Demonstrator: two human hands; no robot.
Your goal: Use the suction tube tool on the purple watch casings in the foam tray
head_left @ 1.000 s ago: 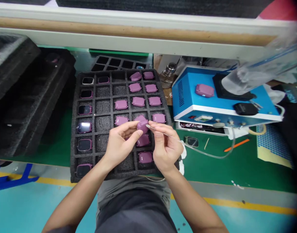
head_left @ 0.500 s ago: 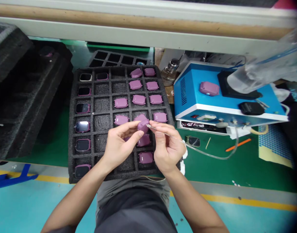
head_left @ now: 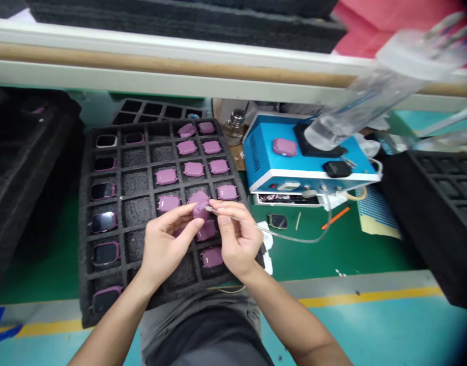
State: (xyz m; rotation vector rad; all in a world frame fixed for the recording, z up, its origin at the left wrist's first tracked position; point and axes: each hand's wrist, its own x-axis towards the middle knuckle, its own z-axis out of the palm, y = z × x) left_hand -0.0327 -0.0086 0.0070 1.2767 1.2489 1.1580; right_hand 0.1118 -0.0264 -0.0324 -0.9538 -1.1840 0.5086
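My left hand (head_left: 170, 239) pinches a purple watch case (head_left: 200, 209) between thumb and fingers, above the black foam tray (head_left: 136, 211). In my right hand (head_left: 239, 236) is the end of a thin clear tube (head_left: 290, 238), its small tip at the right edge of the held case. The tube curves away toward the blue machine. Under and around my hands, the tray's compartments hold several purple watch cases (head_left: 194, 169) with backs up. Down its left column lie several watches with dark screens up (head_left: 106, 252). My forearms hide part of the tray's near side.
The blue machine (head_left: 313, 175) stands to the right, bearing a purple case (head_left: 284, 147), a clear cylinder (head_left: 344, 122) and a black item (head_left: 337, 169). Before it lie a watch (head_left: 278, 221) and an orange stick (head_left: 336, 218). Foam trays (head_left: 432, 213) stand at both sides; a glass bottle (head_left: 234, 126) is behind.
The camera view has turned rightward, so the tray and hands appear further left and a foam stack shows at right. My hands keep the same hold on the case and tube.
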